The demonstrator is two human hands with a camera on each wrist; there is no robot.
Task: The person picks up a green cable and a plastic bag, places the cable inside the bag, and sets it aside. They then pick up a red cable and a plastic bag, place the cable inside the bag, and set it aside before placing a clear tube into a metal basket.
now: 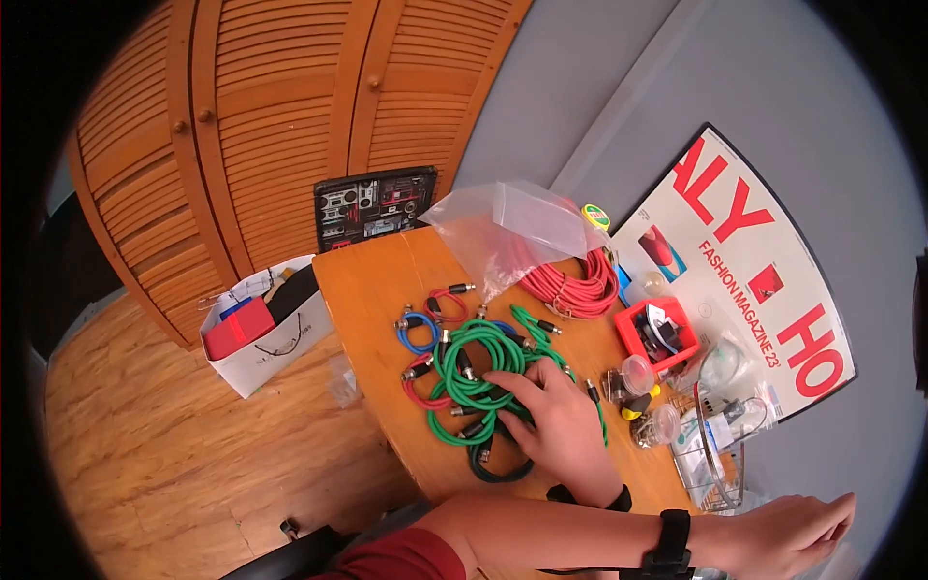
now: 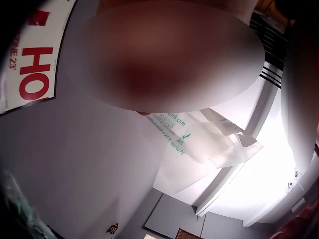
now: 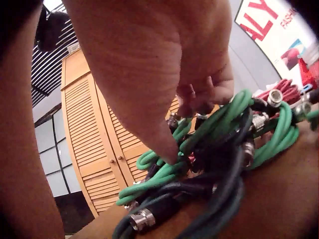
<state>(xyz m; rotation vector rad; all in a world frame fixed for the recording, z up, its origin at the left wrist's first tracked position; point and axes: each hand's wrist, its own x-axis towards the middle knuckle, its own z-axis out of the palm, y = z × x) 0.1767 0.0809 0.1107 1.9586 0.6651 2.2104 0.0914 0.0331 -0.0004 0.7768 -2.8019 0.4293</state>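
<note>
My right hand (image 1: 556, 425) reaches into a pile of coiled cables, its thumb and index finger pinching a green cable (image 1: 474, 343) with black-and-silver connectors. The right wrist view shows the thumb down among the green coils (image 3: 154, 181), beside a black cable (image 3: 234, 184). Short blue (image 1: 416, 333) and red cables (image 1: 449, 304) lie around the pile. My left arm crosses in front, and its hand (image 1: 783, 536) is off to the right with curled fingers. A clear plastic bag (image 2: 192, 149) with green print hangs in the air at that hand, which is mostly blurred in the left wrist view.
Behind the pile lie a red cable bundle (image 1: 580, 290) and a clear bag (image 1: 522, 232). A red bin (image 1: 657, 333), small jars (image 1: 633, 377) and a wire basket (image 1: 710, 474) stand along the wall side. A white paper bag (image 1: 261, 338) stands on the floor.
</note>
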